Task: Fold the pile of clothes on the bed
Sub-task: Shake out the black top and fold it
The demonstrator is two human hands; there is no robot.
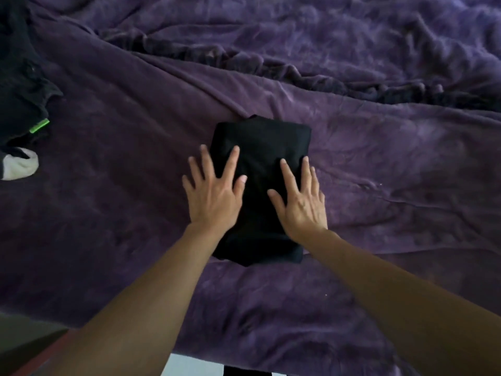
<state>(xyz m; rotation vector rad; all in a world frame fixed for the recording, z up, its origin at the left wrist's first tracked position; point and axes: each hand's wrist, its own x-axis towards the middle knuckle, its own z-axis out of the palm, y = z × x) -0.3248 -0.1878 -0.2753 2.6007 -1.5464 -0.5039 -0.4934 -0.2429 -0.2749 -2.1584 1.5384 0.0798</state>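
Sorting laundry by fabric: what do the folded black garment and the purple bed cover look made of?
The folded black garment looks like matte knit, perhaps cotton jersey: no sheen, soft rounded fold edges. The purple bed cover seems plush fleece or velour: mottled, streaked nap.

Purple-covered bed (pixel 379 158) bears a folded black garment (pixel 260 147) centrally; dark clothes pile (pixel 19 77) far left.

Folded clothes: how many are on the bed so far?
1: the folded black garment mid-bed, under the left hand and right hand. The dark pile at far left is unfolded; others may lie out of view.
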